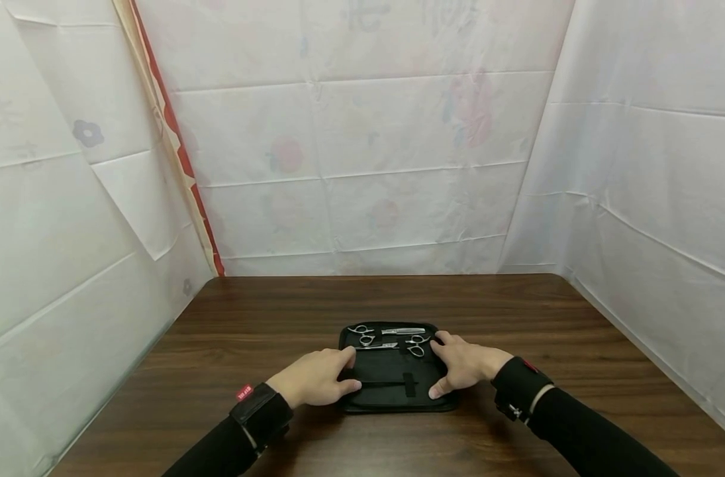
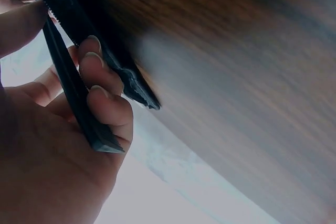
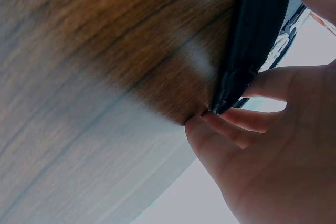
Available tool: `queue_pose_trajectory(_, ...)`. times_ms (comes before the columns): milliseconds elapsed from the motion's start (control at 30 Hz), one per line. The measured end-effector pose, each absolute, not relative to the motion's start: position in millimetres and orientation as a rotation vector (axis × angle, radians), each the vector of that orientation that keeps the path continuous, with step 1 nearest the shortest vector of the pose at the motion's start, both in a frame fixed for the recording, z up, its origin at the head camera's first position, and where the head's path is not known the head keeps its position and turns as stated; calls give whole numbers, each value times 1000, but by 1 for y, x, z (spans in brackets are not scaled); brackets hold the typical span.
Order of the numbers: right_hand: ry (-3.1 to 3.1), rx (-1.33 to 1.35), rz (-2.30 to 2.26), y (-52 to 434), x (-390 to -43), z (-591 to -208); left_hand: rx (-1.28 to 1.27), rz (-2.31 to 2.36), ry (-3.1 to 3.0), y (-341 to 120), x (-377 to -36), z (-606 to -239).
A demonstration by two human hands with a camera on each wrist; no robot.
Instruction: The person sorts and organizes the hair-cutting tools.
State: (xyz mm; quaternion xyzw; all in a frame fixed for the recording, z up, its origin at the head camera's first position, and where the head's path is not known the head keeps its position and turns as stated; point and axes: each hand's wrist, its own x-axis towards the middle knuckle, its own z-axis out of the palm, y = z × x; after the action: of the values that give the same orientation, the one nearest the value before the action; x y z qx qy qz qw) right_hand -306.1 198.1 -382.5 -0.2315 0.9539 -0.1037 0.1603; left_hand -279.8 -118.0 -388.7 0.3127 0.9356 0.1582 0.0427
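Note:
A black zip-edged scissors case [image 1: 383, 399] lies spread on the table, its inside facing up. Silver hairdressing scissors [image 1: 367, 340] with thinning shears [image 1: 402, 330] are tucked in its upper half. A thin black comb [image 2: 65, 72] crosses the lower half under an elastic loop [image 1: 410, 384] and sticks out past the left edge. My left hand [image 1: 314, 377] grips that edge, thumb on top and curled fingers against the side, the comb's end passing over its palm. On the opposite side, my right hand [image 1: 460, 364] holds the right edge between thumb and fingers.
The dark wood-grain table [image 1: 267, 305] extends on all sides of the case. White printed sheeting [image 1: 362, 165] hangs behind the table and along both sides, with a red-edged strip [image 1: 180, 146] at the back left.

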Motion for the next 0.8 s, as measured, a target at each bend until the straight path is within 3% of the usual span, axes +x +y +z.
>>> queue_pose_trajectory(800,2732,-662,-306,199,-306,-383,940,354,2908,-117,-275,-383)
